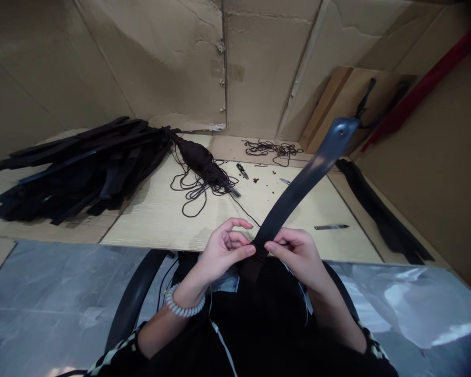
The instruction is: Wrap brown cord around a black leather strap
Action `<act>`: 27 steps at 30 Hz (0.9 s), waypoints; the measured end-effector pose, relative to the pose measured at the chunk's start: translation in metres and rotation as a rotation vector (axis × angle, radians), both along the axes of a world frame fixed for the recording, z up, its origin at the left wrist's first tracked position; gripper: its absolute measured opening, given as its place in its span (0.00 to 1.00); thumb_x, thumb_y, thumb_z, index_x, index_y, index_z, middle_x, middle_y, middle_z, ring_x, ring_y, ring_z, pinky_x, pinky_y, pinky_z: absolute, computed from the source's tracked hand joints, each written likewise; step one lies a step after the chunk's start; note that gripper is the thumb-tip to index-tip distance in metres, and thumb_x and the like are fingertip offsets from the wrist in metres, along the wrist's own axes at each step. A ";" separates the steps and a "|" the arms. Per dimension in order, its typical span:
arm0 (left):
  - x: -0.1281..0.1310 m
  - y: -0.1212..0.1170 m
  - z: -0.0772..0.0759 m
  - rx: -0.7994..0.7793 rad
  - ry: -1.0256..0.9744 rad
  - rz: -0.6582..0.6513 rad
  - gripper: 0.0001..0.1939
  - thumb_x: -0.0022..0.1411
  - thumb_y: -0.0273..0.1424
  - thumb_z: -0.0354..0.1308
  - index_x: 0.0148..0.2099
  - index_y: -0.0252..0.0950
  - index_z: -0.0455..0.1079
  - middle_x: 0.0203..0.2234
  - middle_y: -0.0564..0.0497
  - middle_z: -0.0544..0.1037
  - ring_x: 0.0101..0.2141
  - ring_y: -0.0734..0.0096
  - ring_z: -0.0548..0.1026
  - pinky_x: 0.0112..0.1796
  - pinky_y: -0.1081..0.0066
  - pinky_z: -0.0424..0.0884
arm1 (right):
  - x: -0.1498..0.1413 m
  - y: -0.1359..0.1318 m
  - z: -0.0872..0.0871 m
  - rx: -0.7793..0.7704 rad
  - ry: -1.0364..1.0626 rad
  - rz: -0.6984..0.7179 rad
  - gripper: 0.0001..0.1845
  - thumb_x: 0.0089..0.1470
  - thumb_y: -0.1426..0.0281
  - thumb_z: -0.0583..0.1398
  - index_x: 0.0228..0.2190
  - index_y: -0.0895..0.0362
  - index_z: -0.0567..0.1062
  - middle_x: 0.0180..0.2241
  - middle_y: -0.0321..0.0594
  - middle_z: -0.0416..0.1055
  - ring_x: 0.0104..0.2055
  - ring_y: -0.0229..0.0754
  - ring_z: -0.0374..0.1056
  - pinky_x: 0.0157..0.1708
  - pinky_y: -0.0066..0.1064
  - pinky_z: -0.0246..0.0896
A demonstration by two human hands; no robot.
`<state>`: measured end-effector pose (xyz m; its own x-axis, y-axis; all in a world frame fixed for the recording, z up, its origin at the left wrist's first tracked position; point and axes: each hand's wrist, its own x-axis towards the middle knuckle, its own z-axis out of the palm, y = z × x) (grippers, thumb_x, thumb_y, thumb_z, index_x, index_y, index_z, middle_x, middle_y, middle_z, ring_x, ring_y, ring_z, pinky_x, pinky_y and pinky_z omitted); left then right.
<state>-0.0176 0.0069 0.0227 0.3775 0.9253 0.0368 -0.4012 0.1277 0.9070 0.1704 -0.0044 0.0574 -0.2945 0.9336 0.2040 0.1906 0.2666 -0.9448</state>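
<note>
A long black strap (298,188) rises from my lap toward the upper right, its far end rounded with a small hole. My left hand (223,248) pinches the strap's near part where dark cord is wound round it. My right hand (296,254) grips the same spot from the other side, fingers closed. A thin dark cord (245,209) runs from the wound spot back to a bundle of brown cord (202,159) on the board. A beaded bracelet sits on my left wrist.
A heap of black straps (78,167) lies at the left on the cardboard floor. Loose cord (272,149), small snips (242,170) and a metal blade (332,226) lie on the pale board (157,225). More dark strips (380,209) lie at the right. Cardboard walls surround.
</note>
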 end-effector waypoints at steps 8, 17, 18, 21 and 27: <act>0.004 0.002 0.003 0.003 -0.052 -0.059 0.39 0.38 0.26 0.78 0.51 0.37 0.62 0.30 0.56 0.77 0.29 0.78 0.76 0.30 0.82 0.70 | -0.006 -0.001 0.000 0.012 0.018 0.000 0.24 0.57 0.58 0.63 0.22 0.67 0.70 0.18 0.38 0.61 0.20 0.23 0.53 0.19 0.12 0.47; 0.001 0.005 -0.002 0.075 -0.059 -0.237 0.35 0.57 0.40 0.69 0.60 0.37 0.57 0.30 0.50 0.79 0.31 0.69 0.79 0.32 0.73 0.73 | -0.007 0.000 0.000 0.012 0.098 0.009 0.21 0.54 0.64 0.66 0.20 0.67 0.70 0.21 0.41 0.69 0.23 0.27 0.67 0.23 0.10 0.61; 0.003 0.005 -0.003 0.068 -0.062 -0.224 0.37 0.52 0.38 0.72 0.58 0.38 0.58 0.31 0.51 0.79 0.31 0.69 0.79 0.32 0.74 0.73 | -0.008 0.001 0.001 0.018 0.092 -0.004 0.20 0.54 0.65 0.65 0.20 0.67 0.71 0.21 0.40 0.69 0.22 0.27 0.67 0.23 0.09 0.60; 0.008 0.003 0.001 0.020 -0.036 -0.098 0.37 0.42 0.30 0.77 0.50 0.37 0.60 0.28 0.56 0.77 0.28 0.71 0.79 0.29 0.78 0.73 | -0.009 0.001 0.001 0.025 0.097 -0.014 0.19 0.55 0.66 0.65 0.20 0.67 0.70 0.20 0.40 0.68 0.22 0.27 0.67 0.22 0.09 0.60; 0.001 0.000 0.004 0.063 -0.099 -0.186 0.27 0.58 0.30 0.69 0.53 0.36 0.58 0.28 0.50 0.80 0.29 0.69 0.81 0.32 0.75 0.77 | -0.002 -0.003 0.003 -0.095 0.129 0.086 0.18 0.57 0.64 0.64 0.25 0.67 0.72 0.25 0.43 0.71 0.27 0.31 0.72 0.28 0.12 0.67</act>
<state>-0.0168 0.0068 0.0269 0.5330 0.8348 0.1376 -0.4638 0.1522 0.8728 0.1685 -0.0072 0.0601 -0.3510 0.9230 0.1577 0.0470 0.1855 -0.9815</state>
